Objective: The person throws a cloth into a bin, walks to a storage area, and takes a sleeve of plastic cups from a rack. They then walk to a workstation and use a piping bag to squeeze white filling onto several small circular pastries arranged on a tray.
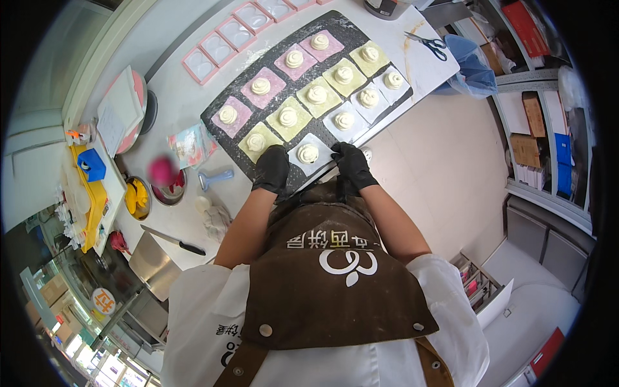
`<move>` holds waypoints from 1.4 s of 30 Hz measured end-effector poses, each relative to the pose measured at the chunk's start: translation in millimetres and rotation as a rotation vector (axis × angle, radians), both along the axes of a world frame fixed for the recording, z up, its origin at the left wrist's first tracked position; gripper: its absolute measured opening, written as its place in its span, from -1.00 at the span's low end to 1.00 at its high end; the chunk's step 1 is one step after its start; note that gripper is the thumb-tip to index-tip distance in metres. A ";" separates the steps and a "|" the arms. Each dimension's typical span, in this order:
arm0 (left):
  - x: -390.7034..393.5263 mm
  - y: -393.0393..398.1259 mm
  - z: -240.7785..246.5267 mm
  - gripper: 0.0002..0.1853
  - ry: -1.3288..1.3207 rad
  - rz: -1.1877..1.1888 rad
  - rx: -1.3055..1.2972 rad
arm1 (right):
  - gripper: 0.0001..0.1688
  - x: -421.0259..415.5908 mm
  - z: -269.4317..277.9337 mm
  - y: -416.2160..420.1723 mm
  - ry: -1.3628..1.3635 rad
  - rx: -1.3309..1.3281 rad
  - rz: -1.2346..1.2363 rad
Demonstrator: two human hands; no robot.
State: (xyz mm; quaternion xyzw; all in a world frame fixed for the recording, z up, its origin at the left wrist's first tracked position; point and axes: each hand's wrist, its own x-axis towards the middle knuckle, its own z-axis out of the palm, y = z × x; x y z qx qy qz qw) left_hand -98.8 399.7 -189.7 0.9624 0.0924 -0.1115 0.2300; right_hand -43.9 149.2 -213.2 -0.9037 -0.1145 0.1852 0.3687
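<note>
My left hand [272, 169], in a black glove, rests at the lower left corner of a white dough square [301, 167] topped with a swirl of piped cream [308, 154]. At the square's right edge is my right hand [352, 164], also gloved in black, its fingers bent together. Whether either hand pinches the sheet is hidden. Both lie at the near edge of a black perforated mat [321, 131], dusted with flour. Rows of pink squares [271, 99], yellow-green squares [300, 129] and more white squares [354, 131] lie on it, each with a cream swirl.
Pink-rimmed clear trays [199, 79] line the table's back. Scissors [430, 44] lie at the far right near a blue bin bag [471, 67]. On the left are a plastic packet [187, 145], a blue peeler [216, 179], metal bowls [137, 213] of fruit and a knife [167, 238].
</note>
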 end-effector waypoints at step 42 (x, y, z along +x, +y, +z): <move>-4.6 -32.7 79.8 -0.86 0.085 -0.024 -0.259 | -0.71 -23.1 13.9 41.6 1.083 0.874 -0.436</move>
